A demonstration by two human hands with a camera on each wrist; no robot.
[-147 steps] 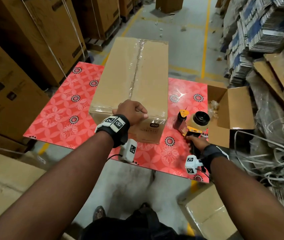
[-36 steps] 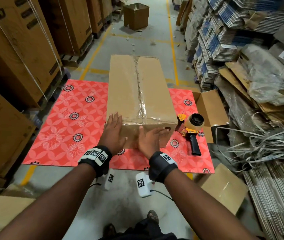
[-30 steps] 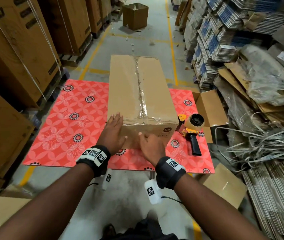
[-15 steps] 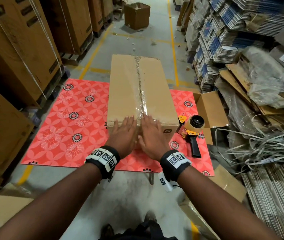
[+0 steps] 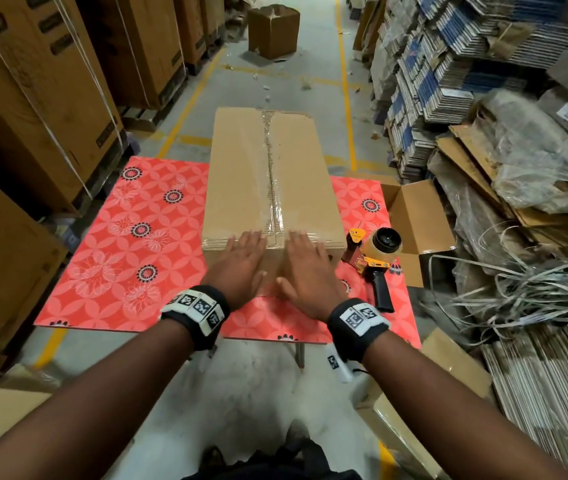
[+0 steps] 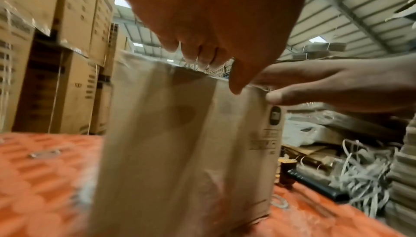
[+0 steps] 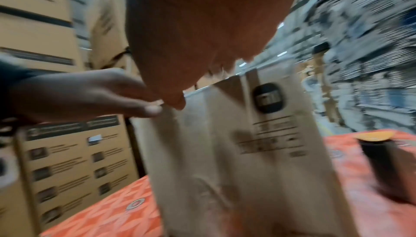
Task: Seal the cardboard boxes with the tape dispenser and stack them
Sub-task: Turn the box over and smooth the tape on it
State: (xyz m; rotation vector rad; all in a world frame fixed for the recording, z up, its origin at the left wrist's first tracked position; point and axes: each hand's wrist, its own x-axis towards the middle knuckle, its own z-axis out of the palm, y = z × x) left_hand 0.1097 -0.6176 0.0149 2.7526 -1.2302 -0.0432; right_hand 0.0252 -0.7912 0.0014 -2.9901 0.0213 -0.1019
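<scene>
Head view, left to right: tall brown cardboard cartons (image 5: pixel 43 109) bound with white straps line the left side of the aisle, standing on the grey concrete floor (image 5: pixel 268 81) with its yellow lines. In front of them stands the desk (image 5: pixel 130 244), covered in a red sheet printed with white flowers and dark rosettes. On the middle of it lies the long brown cardboard box (image 5: pixel 268 181), its length running away from the person, with clear tape along the centre seam of the closed top flaps and over the near edge.

The left hand (image 5: pixel 239 268) lies flat against the near end of that box, fingers straight and spread, fingertips reaching up over the top edge just left of the tape; this grip is not closed on anything, only pressing. Just beside it, on the other side of the seam, the right hand (image 5: pixel 305 271) lies the same way, palm on the end face and straight fingers over the edge, also holding nothing. Both wrists wear black bands with white marker tags.

The left wrist view, blurred, shows the left hand's fingers (image 6: pixel 202 57) at the box's top edge, with the right hand (image 6: pixel 337 86) next to them.

Right of the box, near its front corner and apart from both hands, the yellow and black tape dispenser (image 5: pixel 377 261) lies on the desk, black handle pointing toward the person. Past the desk's right edge sits a small open cardboard box (image 5: pixel 414 220), then heaps of flattened cardboard (image 5: pixel 466 81) and loose grey strapping (image 5: pixel 524 285).
</scene>
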